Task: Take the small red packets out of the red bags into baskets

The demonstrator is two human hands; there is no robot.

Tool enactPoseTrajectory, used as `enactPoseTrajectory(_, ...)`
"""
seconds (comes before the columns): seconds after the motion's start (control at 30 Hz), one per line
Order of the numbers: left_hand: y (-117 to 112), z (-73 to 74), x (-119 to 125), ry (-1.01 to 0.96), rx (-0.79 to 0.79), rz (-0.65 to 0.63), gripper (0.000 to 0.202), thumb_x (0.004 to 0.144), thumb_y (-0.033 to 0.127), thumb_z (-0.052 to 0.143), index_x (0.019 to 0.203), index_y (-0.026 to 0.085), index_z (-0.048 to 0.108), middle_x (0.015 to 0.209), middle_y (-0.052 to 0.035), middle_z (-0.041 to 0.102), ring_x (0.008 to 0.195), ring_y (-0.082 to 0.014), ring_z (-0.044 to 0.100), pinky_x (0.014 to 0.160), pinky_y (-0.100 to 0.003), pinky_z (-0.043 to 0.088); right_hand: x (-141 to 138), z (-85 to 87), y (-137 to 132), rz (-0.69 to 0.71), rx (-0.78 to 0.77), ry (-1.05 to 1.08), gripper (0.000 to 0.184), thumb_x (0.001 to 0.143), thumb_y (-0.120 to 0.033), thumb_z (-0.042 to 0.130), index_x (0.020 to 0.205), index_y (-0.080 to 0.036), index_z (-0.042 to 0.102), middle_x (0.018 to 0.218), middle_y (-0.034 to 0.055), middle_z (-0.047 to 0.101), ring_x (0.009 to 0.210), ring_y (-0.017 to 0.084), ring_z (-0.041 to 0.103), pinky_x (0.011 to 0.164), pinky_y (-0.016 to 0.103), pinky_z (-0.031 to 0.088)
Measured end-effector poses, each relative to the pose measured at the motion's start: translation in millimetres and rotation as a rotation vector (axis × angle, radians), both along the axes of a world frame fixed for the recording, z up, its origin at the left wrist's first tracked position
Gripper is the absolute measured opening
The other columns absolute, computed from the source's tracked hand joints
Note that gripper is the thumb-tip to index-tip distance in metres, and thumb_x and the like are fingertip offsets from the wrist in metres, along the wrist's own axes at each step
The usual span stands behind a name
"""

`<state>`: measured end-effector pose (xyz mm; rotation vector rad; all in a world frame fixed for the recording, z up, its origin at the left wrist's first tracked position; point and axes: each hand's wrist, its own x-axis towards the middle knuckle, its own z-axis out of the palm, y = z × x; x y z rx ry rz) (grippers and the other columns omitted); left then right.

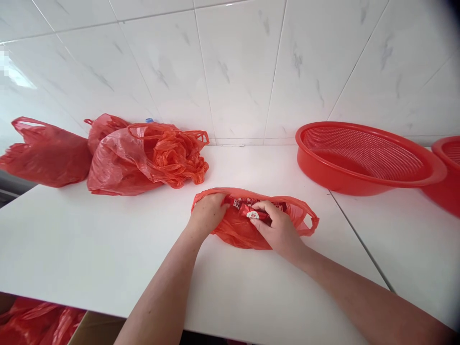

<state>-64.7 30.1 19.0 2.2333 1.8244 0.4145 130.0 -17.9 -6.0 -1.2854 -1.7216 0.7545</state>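
A red plastic bag (247, 237) lies on the white table in front of me with its mouth spread. Inside it are several small red wrapped packets (247, 201), some with white print. My right hand (278, 227) pinches a shiny red wrapped packet (252, 213) with a round white label, over the bag's opening. At the bag's left side, my left hand (210, 212) reaches in over the rim, its fingers bent towards the packets. What its fingertips hold is hidden. One bag handle loop (309, 221) sticks out on the right.
Filled red plastic bags (122, 158) and a crumpled heap of orange-red bags (176, 155) stand at the back left. A large red perforated basket (370, 179) sits at the back right, with a second basket (447, 177) beside it. Below the table's front edge is a cardboard box (97, 328) holding red plastic.
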Motion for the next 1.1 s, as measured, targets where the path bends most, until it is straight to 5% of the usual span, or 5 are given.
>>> enactPoseTrajectory(0.1,-3.7,4.4,7.8,-0.115,0.120,-0.023,0.025,0.084,0.027,0.046,0.103,0.024,0.061,0.103,-0.0021,0.067,0.092,-0.0208,0.060,0.072,-0.029,0.044,4.4,4.5,2.8,-0.012,-0.111,0.064,0.019,0.081,-0.028,0.055,0.099,-0.026,0.058,0.105,0.0012,0.064,0.097,0.018,0.059,0.082,0.035,0.048)
enactPoseTrajectory(0.3,-4.5,4.1,11.4,-0.156,0.144,-0.022,0.024,0.082,0.019,0.048,0.099,0.024,0.064,0.101,-0.0022,0.068,0.093,-0.0207,0.060,0.075,-0.030,0.044,9.6,7.3,6.2,-0.002,-0.188,0.109,0.021,0.080,-0.033,0.056,0.099,-0.024,0.060,0.104,0.0029,0.064,0.092,0.018,0.060,0.078,0.034,0.048)
enactPoseTrajectory(0.43,-8.1,6.7,14.0,-0.299,0.169,0.012,0.021,0.084,0.028,0.051,0.099,0.021,0.064,0.099,-0.0046,0.067,0.094,-0.0219,0.059,0.078,-0.032,0.045,9.1,9.2,5.5,-0.004,-0.201,0.104,0.022,0.079,-0.034,0.057,0.098,-0.025,0.061,0.103,0.0024,0.064,0.092,0.018,0.059,0.080,0.034,0.048)
enactPoseTrajectory(0.6,-18.1,6.8,28.0,-0.682,-0.109,-0.238,0.028,0.082,0.042,0.055,0.097,0.020,0.065,0.095,-0.0048,0.067,0.085,-0.0188,0.060,0.072,-0.029,0.048,7.7,9.0,5.5,0.034,-0.178,0.120,0.022,0.079,-0.035,0.058,0.098,-0.024,0.061,0.100,0.0027,0.065,0.089,0.018,0.060,0.077,0.034,0.049)
enactPoseTrajectory(1.1,-20.6,0.9,35.1,-0.842,-0.297,-0.294,0.013,0.080,0.029,0.058,0.078,0.017,0.063,0.078,-0.0021,0.067,0.077,-0.0164,0.062,0.072,-0.030,0.050,9.6,11.0,5.3,0.118,-0.229,0.215,0.024,0.085,-0.040,0.050,0.093,-0.021,0.063,0.087,0.0030,0.067,0.080,0.017,0.061,0.071,0.032,0.050)
